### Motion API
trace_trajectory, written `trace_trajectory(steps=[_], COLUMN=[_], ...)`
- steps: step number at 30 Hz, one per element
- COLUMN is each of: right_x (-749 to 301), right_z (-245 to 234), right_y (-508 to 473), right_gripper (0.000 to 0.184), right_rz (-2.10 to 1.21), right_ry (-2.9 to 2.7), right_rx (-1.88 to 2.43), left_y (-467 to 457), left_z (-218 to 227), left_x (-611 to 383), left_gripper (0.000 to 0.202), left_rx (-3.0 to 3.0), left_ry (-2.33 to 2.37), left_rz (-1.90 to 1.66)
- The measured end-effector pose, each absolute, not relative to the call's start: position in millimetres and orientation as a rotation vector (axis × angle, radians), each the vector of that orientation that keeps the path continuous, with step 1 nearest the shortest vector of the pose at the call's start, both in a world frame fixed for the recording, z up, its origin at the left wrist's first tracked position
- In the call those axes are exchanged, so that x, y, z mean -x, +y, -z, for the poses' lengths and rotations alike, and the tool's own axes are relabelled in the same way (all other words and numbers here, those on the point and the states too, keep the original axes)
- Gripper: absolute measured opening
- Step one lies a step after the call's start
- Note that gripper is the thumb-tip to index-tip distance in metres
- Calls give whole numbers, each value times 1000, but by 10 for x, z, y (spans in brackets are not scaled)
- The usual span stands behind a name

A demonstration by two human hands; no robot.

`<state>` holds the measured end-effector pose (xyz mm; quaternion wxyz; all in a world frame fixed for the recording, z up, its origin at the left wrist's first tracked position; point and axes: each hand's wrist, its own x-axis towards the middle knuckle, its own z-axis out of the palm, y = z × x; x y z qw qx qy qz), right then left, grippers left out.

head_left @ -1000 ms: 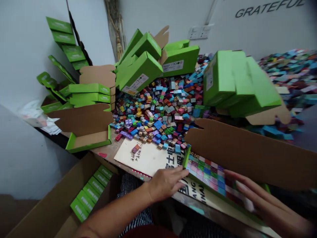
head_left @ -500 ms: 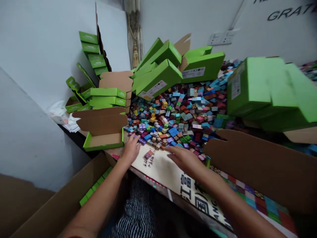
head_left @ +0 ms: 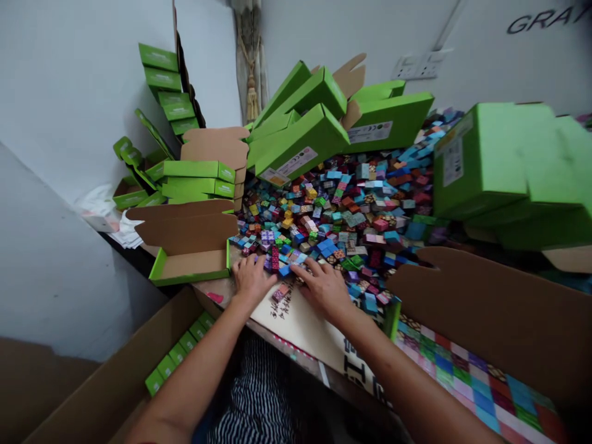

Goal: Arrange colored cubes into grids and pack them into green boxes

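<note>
Along the near edge of the table [head_left: 217,295], a heap of small multicoloured blocks [head_left: 337,209] spreads toward the far wall, a loose jumble of cubes and short bars in blue, teal, red, pink, purple and yellow, some with speckled patterns. Its near edge lies directly under both hands. The left hand [head_left: 252,282] rests palm down with its fingers spread, and the right hand [head_left: 324,290] lies the same way just beside it, fingertips among the blocks. Neither hand is closed around anything. Between them stands a short pink-and-purple stack of blocks [head_left: 275,259], and a small pink block [head_left: 280,293] lies on a printed paper sheet [head_left: 296,324] just below the fingers.

To the left sits an open green-rimmed cardboard box [head_left: 189,262], with more green boxes [head_left: 192,182] stacked behind it. Further green boxes [head_left: 504,166] stand at far right. A large cardboard flap [head_left: 485,314] rises at near right over a patterned block panel [head_left: 467,376], while a brown carton [head_left: 115,394] at near left holds green packets [head_left: 178,354].
</note>
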<state>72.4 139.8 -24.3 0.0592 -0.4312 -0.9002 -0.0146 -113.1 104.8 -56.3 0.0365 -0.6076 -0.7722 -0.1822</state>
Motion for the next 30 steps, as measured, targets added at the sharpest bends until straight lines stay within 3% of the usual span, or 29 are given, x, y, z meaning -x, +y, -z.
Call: trace_trajectory(steps=[4,10,15,19,22,30], right_x=[-1011,-1300,-1376,-1397,-1411,-1442], right_z=[333,407,391,383,376,319], right_y=[1213,1109,1015,899,880,923], right_gripper=[51,43,43,55,64,43], right_rz=[32,-255,-400,-692,-935,-775], right_ry=[-2686,-2541,-2421,-2405,-2294,-2375], right_rx=[1258,1283,1270,1193,1109,1245], left_y=[1005,509,236,244,246,232], left_z=[502,350,537,679,697,644], left_x=[1169,849,421,419,454,401], left_gripper=[54,52,51,45,52,62], left_rx=[1846,2065,2503,2554,2586,2497], left_ry=[-2262,-1933,-1773,-1751,-1759,-1932], left_rz=[765,1098,1030,1073,1073,924])
